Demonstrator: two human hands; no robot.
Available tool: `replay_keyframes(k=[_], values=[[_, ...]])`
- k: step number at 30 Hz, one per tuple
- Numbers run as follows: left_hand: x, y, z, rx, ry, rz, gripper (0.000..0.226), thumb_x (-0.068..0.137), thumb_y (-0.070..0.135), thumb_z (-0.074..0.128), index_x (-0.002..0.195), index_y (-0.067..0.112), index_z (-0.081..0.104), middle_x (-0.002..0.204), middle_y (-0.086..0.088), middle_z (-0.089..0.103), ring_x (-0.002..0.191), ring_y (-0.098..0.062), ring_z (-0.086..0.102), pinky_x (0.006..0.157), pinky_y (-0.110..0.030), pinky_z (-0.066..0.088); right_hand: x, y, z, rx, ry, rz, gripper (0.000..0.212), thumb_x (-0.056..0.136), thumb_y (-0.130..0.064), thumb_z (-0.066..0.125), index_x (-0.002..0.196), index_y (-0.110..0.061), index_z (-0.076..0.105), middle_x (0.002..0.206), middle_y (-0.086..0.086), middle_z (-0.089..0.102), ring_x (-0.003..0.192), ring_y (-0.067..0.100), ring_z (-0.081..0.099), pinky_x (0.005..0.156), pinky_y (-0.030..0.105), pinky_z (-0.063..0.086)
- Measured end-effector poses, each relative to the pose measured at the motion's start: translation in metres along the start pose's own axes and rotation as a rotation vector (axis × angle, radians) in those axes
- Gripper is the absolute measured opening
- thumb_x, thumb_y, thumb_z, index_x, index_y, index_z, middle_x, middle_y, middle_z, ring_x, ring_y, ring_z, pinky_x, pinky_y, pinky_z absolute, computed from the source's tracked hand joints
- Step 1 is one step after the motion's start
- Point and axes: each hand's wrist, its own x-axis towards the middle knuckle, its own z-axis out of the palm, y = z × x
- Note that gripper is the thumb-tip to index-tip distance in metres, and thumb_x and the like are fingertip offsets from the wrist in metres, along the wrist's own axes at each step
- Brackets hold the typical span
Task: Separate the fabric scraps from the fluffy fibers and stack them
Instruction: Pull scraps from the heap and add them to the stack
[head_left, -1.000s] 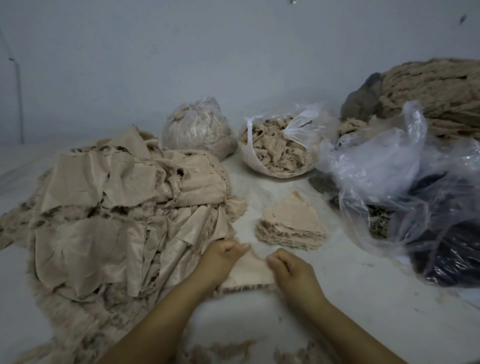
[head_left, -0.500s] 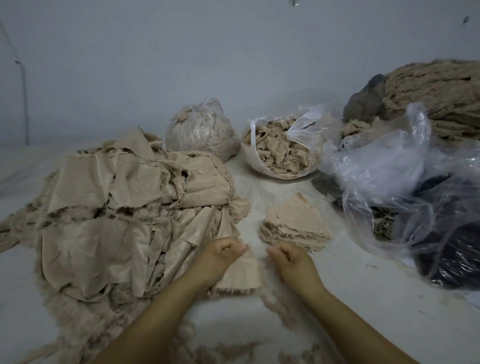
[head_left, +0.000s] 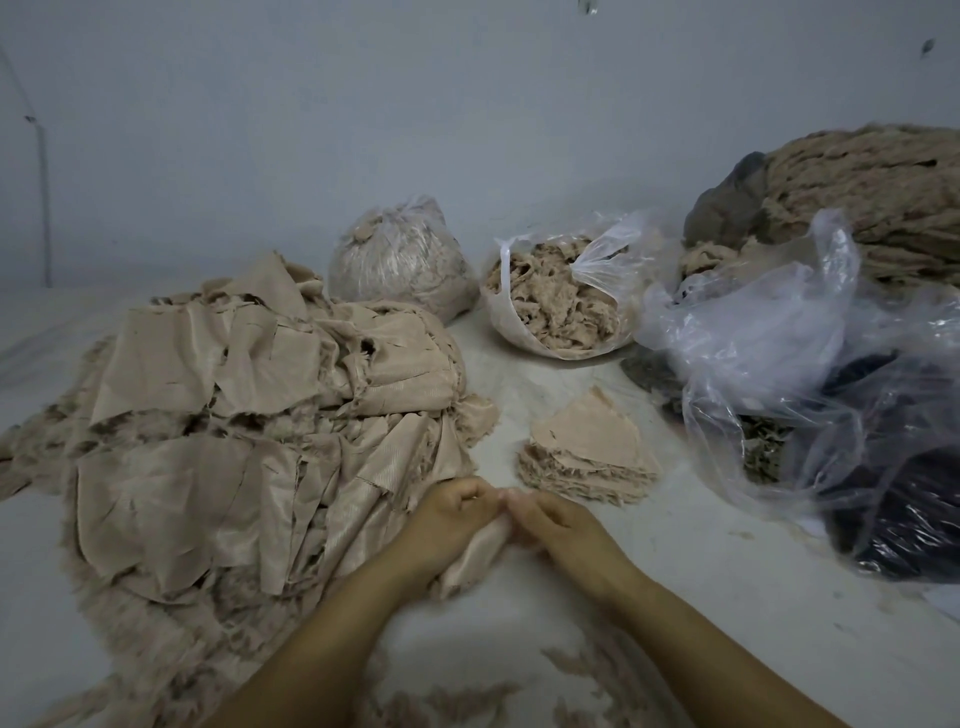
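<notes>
Your fabric scrap (head_left: 475, 553) is now bunched between your hands in front of the big pile (head_left: 260, 415); half a second ago it lay flatter. Your left hand (head_left: 447, 519) and right hand (head_left: 553, 525) have come together, fingertips touching, both pinching it. The stack (head_left: 589, 457) sits just beyond on the worktop (head_left: 675, 597).

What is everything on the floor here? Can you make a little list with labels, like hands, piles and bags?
left hand: pinches a beige fabric scrap
right hand: pinches the same scrap
big pile: heap of beige fabric pieces with fluffy edges, on the left
small pile: neat stack of beige triangular scraps, just beyond the hands
open bag: clear plastic bag of fluffy beige fibers
closed bag: tied clear plastic bag, beside it
</notes>
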Motion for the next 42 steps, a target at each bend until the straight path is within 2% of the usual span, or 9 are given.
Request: replay_keyframes(k=[5, 7, 10, 15, 20, 25, 32, 37, 42], values=[[-0.001, -0.003, 0.018, -0.009, 0.100, 0.003, 0.019, 0.097, 0.022, 0.051, 0.091, 0.009, 0.064, 0.092, -0.006, 0.069, 0.087, -0.012, 0.063, 0.080, -0.023, 0.049, 0.007, 0.006, 0.023, 0.233, 0.235, -0.043, 0.028, 0.092, -0.025, 0.060, 0.071, -0.012, 0.048, 0.062, 0.000, 0.044, 0.061, 0.013, 0.041, 0.058, 0.027, 0.035], [0.000, -0.005, 0.020, -0.096, 0.112, -0.079, 0.025, 0.095, 0.031, 0.055, 0.088, 0.009, 0.064, 0.086, -0.004, 0.068, 0.082, -0.014, 0.064, 0.077, -0.028, 0.049, 0.009, 0.009, 0.023, 0.286, 0.309, -0.014, 0.028, 0.093, -0.024, 0.059, 0.070, -0.013, 0.048, 0.059, -0.008, 0.045, 0.057, 0.008, 0.041, 0.057, 0.024, 0.035], [-0.004, -0.007, 0.018, -0.074, 0.076, -0.102, 0.023, 0.091, 0.024, 0.062, 0.071, 0.012, 0.060, 0.062, 0.004, 0.059, 0.052, -0.003, 0.054, 0.051, -0.016, 0.042, 0.014, 0.012, 0.013, 0.341, 0.424, -0.025, 0.020, 0.092, -0.020, 0.061, 0.074, -0.014, 0.056, 0.063, -0.009, 0.054, 0.060, 0.007, 0.048, 0.058, 0.019, 0.040], [-0.004, -0.007, 0.011, -0.160, 0.230, -0.048, 0.028, 0.092, 0.014, 0.059, 0.065, 0.012, 0.052, 0.047, 0.009, 0.049, 0.039, -0.001, 0.042, 0.040, -0.012, 0.032, 0.017, 0.017, 0.003, 0.428, 0.537, -0.021, 0.010, 0.087, -0.020, 0.068, 0.076, -0.021, 0.067, 0.069, -0.015, 0.066, 0.069, 0.003, 0.059, 0.068, 0.022, 0.048], [0.003, -0.005, 0.009, -0.068, 0.330, 0.126, 0.024, 0.087, 0.009, 0.065, 0.064, 0.009, 0.060, 0.049, 0.006, 0.048, 0.043, 0.001, 0.043, 0.047, -0.011, 0.036, 0.023, 0.025, -0.002, 0.260, 0.525, 0.105, 0.017, 0.086, -0.023, 0.068, 0.073, -0.014, 0.063, 0.070, -0.006, 0.064, 0.071, 0.014, 0.057, 0.068, 0.030, 0.043], [0.012, 0.000, 0.006, -0.073, 0.327, 0.176, 0.017, 0.081, 0.006, 0.070, 0.069, 0.017, 0.072, 0.049, 0.009, 0.060, 0.048, 0.002, 0.054, 0.052, -0.010, 0.043, 0.021, 0.018, -0.007, 0.387, 0.340, 0.115, 0.017, 0.084, -0.019, 0.071, 0.069, -0.013, 0.068, 0.056, -0.009, 0.063, 0.050, 0.002, 0.055, 0.050, 0.015, 0.043], [0.021, -0.007, -0.002, -0.259, 0.435, 0.026, 0.014, 0.084, 0.006, 0.067, 0.075, 0.013, 0.075, 0.069, 0.001, 0.073, 0.064, -0.005, 0.065, 0.059, -0.013, 0.050, 0.057, -0.009, -0.043, 0.398, 0.663, -0.070, 0.015, 0.083, -0.015, 0.071, 0.072, -0.021, 0.065, 0.067, -0.003, 0.063, 0.063, 0.010, 0.055, 0.066, 0.025, 0.046], [0.015, -0.023, -0.012, 0.356, 0.362, 0.032, 0.021, 0.083, 0.029, 0.070, 0.067, 0.016, 0.066, 0.054, 0.013, 0.053, 0.057, -0.007, 0.048, 0.054, -0.018, 0.037, 0.098, -0.007, -0.077, 0.275, 0.669, 0.031, 0.019, 0.087, -0.024, 0.068, 0.069, -0.022, 0.062, 0.067, -0.006, 0.063, 0.066, 0.013, 0.056, 0.066, 0.027, 0.045], [0.002, -0.033, -0.010, 0.906, 0.183, 0.023, 0.026, 0.083, 0.046, 0.063, 0.095, 0.022, 0.063, 0.094, 0.009, 0.051, 0.094, -0.011, 0.054, 0.073, -0.023, 0.038, 0.099, 0.020, -0.090, -0.292, 0.628, 0.158, 0.019, 0.092, -0.036, 0.055, 0.094, -0.017, 0.059, 0.100, 0.004, 0.064, 0.092, 0.025, 0.058, 0.075, 0.032, 0.040]])
